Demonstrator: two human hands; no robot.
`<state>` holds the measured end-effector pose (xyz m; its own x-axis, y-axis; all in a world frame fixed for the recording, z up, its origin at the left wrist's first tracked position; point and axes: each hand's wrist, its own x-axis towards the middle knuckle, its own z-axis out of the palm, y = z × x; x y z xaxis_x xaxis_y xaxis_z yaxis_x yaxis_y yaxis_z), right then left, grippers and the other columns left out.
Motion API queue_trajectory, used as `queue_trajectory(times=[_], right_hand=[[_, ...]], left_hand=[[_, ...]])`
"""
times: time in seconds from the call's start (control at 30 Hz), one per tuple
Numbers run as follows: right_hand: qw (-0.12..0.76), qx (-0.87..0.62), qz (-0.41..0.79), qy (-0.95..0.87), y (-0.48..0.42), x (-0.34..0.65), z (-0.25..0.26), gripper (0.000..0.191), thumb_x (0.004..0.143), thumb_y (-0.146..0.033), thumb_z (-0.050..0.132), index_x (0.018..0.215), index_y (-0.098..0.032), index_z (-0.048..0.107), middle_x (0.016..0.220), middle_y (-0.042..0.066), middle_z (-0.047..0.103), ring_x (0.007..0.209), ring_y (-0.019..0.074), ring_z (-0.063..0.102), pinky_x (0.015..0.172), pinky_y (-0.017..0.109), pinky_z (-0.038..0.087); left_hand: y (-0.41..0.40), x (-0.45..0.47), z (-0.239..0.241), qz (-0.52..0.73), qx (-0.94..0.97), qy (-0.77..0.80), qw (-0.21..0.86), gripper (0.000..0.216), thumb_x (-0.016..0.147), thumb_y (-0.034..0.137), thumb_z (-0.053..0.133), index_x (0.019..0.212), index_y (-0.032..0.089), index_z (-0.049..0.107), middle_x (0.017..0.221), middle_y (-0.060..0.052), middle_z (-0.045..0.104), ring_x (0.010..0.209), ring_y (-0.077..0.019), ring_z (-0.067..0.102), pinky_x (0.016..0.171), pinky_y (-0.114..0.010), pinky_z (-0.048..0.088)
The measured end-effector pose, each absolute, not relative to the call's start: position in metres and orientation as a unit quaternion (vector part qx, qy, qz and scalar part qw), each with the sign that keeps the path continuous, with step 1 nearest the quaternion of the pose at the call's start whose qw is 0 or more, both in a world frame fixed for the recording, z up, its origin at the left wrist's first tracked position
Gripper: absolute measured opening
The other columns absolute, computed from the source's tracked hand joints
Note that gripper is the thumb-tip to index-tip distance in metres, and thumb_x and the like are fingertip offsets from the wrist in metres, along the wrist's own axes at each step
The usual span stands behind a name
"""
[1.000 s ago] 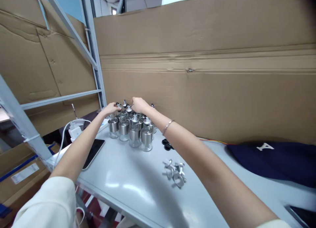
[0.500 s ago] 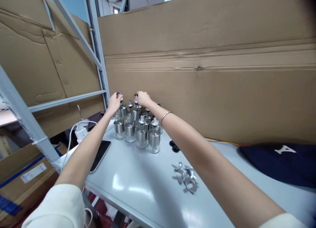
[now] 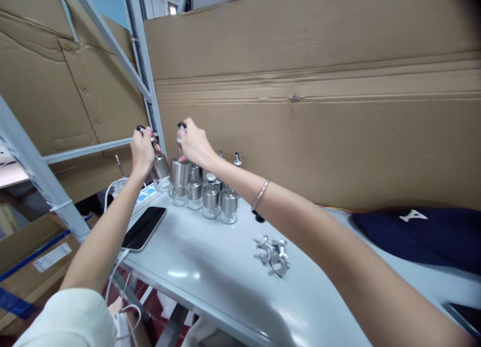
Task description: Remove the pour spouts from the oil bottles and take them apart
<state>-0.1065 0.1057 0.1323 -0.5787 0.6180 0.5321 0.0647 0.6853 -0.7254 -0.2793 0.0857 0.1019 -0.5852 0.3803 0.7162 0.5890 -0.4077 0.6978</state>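
Note:
My left hand (image 3: pixel 143 152) is closed round the neck of a glass bottle with a metal sleeve (image 3: pixel 161 167) and a black-tipped spout. That bottle is tilted, beyond the left side of the group. Just right of it, my right hand (image 3: pixel 195 144) grips the neck of a second sleeved bottle (image 3: pixel 180 174), which overlaps a glass base in front; whether the two touch I cannot tell. Several similar bottles (image 3: pixel 210 199) stand close together beside and behind it, some partly covered by my right forearm. A few have spouts on top.
A phone (image 3: pixel 145 229) lies near the table's left edge, with a power strip (image 3: pixel 146 194) behind it. Curled metal pieces (image 3: pixel 274 256) and black round parts (image 3: pixel 258 216) lie right of the bottles. Dark blue fabric (image 3: pixel 406 236) rests at right. Cardboard (image 3: pixel 300 136) walls the back.
Both hands have moved left, each carrying a bottle by its neck from the rear of the group. The view has shifted slightly, and the phone shows more fully.

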Motion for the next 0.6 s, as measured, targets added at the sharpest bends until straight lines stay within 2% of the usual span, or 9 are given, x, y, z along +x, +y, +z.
queue_trajectory(times=[0.07,0.2,0.37,0.6], right_hand=[[0.370,-0.221,0.333,-0.838,0.101,-0.110,0.113,0.020,0.093,-0.027,0.035,0.111,-0.019,0.040,0.098,0.009,0.056,0.069,0.0165,0.062,0.057,0.034,0.056],[0.342,-0.242,0.280,-0.864,0.105,-0.117,0.078,0.018,0.091,-0.022,0.037,0.108,-0.019,0.041,0.103,0.011,0.059,0.076,0.0185,0.062,0.064,0.035,0.056],[0.307,-0.286,0.259,-0.870,0.109,-0.120,0.058,0.022,0.086,-0.013,0.039,0.107,-0.020,0.041,0.110,0.013,0.059,0.085,0.0208,0.062,0.074,0.036,0.052],[0.303,-0.346,0.264,-0.848,0.106,-0.122,0.052,0.026,0.085,-0.008,0.036,0.109,-0.016,0.043,0.117,0.017,0.054,0.100,0.0253,0.059,0.084,0.040,0.047]], left_hand=[[0.089,-0.280,0.082,-0.706,-0.446,-0.547,0.054,0.045,0.086,0.060,0.036,0.078,0.017,0.044,0.055,0.004,0.045,0.041,-0.0095,0.049,0.049,-0.024,0.045],[0.099,-0.281,0.057,-0.702,-0.454,-0.548,0.036,0.049,0.083,0.067,0.035,0.080,0.019,0.046,0.056,0.002,0.047,0.052,-0.0154,0.057,0.057,-0.028,0.047],[0.109,-0.276,0.033,-0.641,-0.490,-0.590,0.024,0.045,0.085,0.063,0.033,0.079,0.020,0.045,0.062,0.000,0.051,0.057,-0.0181,0.057,0.063,-0.032,0.046],[0.121,-0.271,0.007,-0.595,-0.523,-0.610,0.006,0.040,0.085,0.057,0.037,0.073,0.020,0.045,0.075,-0.003,0.053,0.079,-0.0206,0.055,0.080,-0.034,0.044]])
